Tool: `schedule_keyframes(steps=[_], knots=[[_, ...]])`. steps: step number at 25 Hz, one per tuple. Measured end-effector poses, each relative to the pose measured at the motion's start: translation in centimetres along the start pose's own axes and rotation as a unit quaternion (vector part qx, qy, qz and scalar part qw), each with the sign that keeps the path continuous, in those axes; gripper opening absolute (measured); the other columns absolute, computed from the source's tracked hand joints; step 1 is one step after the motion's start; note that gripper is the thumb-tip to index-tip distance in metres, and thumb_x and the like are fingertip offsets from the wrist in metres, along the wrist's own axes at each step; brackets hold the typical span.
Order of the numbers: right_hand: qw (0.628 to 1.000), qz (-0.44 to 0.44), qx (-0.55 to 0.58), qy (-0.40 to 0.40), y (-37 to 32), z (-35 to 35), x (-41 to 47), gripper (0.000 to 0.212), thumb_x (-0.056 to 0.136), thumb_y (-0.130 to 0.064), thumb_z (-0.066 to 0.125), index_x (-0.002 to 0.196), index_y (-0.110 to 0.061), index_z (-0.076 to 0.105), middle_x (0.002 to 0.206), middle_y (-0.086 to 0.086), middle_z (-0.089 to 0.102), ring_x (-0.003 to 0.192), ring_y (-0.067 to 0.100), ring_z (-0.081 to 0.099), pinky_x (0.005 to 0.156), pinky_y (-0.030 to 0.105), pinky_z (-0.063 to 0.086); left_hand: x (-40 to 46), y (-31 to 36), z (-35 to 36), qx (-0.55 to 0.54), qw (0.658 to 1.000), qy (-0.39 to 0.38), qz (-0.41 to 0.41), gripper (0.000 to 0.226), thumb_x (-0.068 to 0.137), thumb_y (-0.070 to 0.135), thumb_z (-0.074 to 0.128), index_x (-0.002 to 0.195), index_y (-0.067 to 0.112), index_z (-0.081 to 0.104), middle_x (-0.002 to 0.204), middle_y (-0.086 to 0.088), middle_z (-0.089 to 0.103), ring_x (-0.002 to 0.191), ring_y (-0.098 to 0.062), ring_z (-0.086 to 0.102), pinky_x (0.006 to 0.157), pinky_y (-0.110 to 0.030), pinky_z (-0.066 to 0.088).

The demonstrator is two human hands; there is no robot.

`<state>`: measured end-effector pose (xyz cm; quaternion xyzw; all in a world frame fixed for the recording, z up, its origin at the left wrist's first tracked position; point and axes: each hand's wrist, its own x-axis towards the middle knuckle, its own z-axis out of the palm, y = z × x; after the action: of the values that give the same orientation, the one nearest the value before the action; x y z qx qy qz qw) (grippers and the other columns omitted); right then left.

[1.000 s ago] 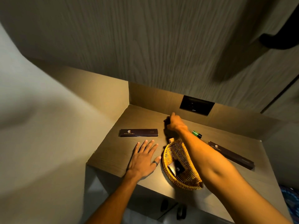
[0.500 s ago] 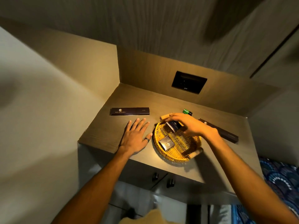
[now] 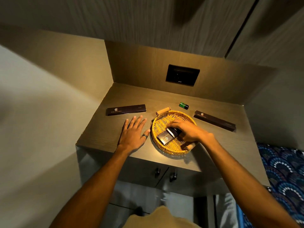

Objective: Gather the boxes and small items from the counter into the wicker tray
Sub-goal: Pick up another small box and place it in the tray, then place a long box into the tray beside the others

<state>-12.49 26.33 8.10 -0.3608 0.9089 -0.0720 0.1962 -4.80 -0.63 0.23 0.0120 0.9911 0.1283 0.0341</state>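
A round wicker tray (image 3: 164, 120) with wooden handles sits mid-counter. Inside it lies a small dark box (image 3: 165, 137) with a gold logo. My right hand (image 3: 187, 130) reaches into the tray with its fingers closed on a second small dark box (image 3: 172, 131) right beside the first. Flat on the counter just left of the tray rests my left hand (image 3: 134, 134), fingers spread, holding nothing. One long dark box (image 3: 126, 109) lies at the left of the counter, another long dark box (image 3: 214, 120) at the right. A green battery (image 3: 183, 105) lies behind the tray.
The wooden counter (image 3: 105, 129) fills a corner niche, with walls at the left and back. A black socket plate (image 3: 182, 77) is set into the back wall. Cabinet doors with dark handles (image 3: 165, 173) are under the counter. Patterned blue fabric (image 3: 283, 175) is at the lower right.
My right hand took a small dark box from the back of the counter and brought it down into the tray beside the first box. My left hand stayed flat.
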Motion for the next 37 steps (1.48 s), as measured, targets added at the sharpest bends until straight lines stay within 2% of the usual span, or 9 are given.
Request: schedule_keyframes(steps=[8, 12, 15, 18, 21, 26, 31, 34, 37], knots=[[1.000, -0.011, -0.015, -0.007, 0.1, 0.2, 0.9, 0.084, 0.082, -0.001, 0.076, 0.155, -0.021, 0.042, 0.159, 0.000, 0.045, 0.149, 0.021, 0.040, 0.125, 0.039, 0.036, 0.2, -0.5, -0.4, 0.003, 1.000, 0.000, -0.003, 0.067, 0.107, 0.062, 0.022, 0.166, 0.033, 0.010, 0.175, 0.003, 0.005, 0.161, -0.021, -0.002, 0.130, -0.051, -0.004], [0.996, 0.004, 0.067, 0.056, 1.1, -0.8, 0.7, 0.085, 0.087, -0.009, 0.073, 0.160, -0.026, 0.033, 0.170, 0.000, 0.027, 0.161, 0.022, 0.017, 0.131, 0.051, 0.019, 0.1, -1.0, -0.6, 0.002, 1.000, 0.000, -0.008, 0.067, 0.107, 0.062, 0.022, 0.166, 0.033, 0.010, 0.175, 0.003, 0.005, 0.161, -0.021, -0.002, 0.130, -0.051, -0.003], [0.953, 0.172, 0.023, 0.248, 4.1, -2.0, 0.1, 0.075, 0.099, -0.040, 0.059, 0.163, -0.027, 0.023, 0.174, 0.004, 0.011, 0.163, 0.031, 0.000, 0.128, 0.063, 0.005, 0.0, -1.6, -0.7, 0.005, 1.000, 0.002, -0.011, 0.067, 0.107, 0.062, 0.022, 0.166, 0.032, 0.010, 0.175, 0.003, 0.006, 0.161, -0.021, -0.001, 0.130, -0.051, -0.003], [0.912, 0.378, -0.007, 0.160, 6.9, -1.2, -1.1, 0.076, 0.105, -0.059, 0.030, 0.166, -0.026, 0.001, 0.174, 0.009, -0.011, 0.160, 0.038, -0.016, 0.124, 0.070, -0.006, -0.5, -2.4, -0.5, 0.004, 1.000, 0.003, -0.027, 0.067, 0.107, 0.062, 0.022, 0.166, 0.032, 0.010, 0.175, 0.002, 0.006, 0.161, -0.022, 0.000, 0.130, -0.052, -0.002], [0.905, 0.417, 0.044, 0.076, 7.9, 1.3, -2.4, 0.072, 0.106, -0.057, 0.029, 0.166, -0.028, 0.002, 0.175, 0.009, -0.009, 0.161, 0.039, -0.014, 0.121, 0.075, -0.005, -1.0, -3.0, -0.2, -0.001, 0.999, 0.001, -0.036, 0.067, 0.107, 0.061, 0.021, 0.166, 0.032, 0.011, 0.175, 0.002, 0.007, 0.161, -0.022, -0.001, 0.130, -0.052, -0.001], [0.897, 0.393, 0.072, 0.189, 9.3, -0.1, -4.2, 0.045, 0.103, -0.021, 0.052, 0.148, -0.021, 0.050, 0.148, 0.015, 0.051, 0.140, 0.037, 0.046, 0.116, 0.063, 0.036, 0.0, -1.9, -0.4, -0.002, 1.000, 0.001, -0.031, 0.067, 0.107, 0.061, 0.021, 0.166, 0.032, 0.010, 0.175, 0.002, 0.006, 0.161, -0.023, -0.001, 0.130, -0.053, -0.002], [0.885, 0.247, 0.164, 0.360, 10.2, -5.1, -7.4, 0.049, 0.089, 0.002, 0.069, 0.135, -0.014, 0.067, 0.131, 0.015, 0.066, 0.124, 0.034, 0.061, 0.106, 0.037, 0.048, 1.5, 0.1, -0.9, -0.002, 1.000, -0.001, -0.003, 0.066, 0.107, 0.060, 0.022, 0.166, 0.031, 0.011, 0.175, 0.001, 0.006, 0.161, -0.022, -0.001, 0.130, -0.053, -0.002], [0.958, 0.065, 0.080, 0.268, 8.5, -6.6, -7.2, 0.049, 0.081, 0.000, 0.078, 0.127, -0.016, 0.073, 0.126, 0.008, 0.072, 0.117, 0.026, 0.065, 0.101, 0.033, 0.046, 1.5, 0.2, -1.0, 0.003, 1.000, -0.005, -0.001, 0.066, 0.107, 0.059, 0.022, 0.166, 0.031, 0.011, 0.175, 0.001, 0.007, 0.161, -0.023, 0.000, 0.130, -0.053, -0.002], [0.994, 0.020, -0.001, 0.109, 6.7, -5.4, -6.4, 0.052, 0.086, -0.007, 0.075, 0.134, -0.027, 0.069, 0.128, -0.001, 0.067, 0.117, 0.018, 0.056, 0.097, 0.038, 0.047, 1.1, 0.1, -1.0, -0.002, 1.000, -0.009, 0.001, 0.065, 0.108, 0.058, 0.022, 0.166, 0.030, 0.012, 0.175, 0.001, 0.007, 0.161, -0.023, 0.000, 0.130, -0.053, -0.002]])
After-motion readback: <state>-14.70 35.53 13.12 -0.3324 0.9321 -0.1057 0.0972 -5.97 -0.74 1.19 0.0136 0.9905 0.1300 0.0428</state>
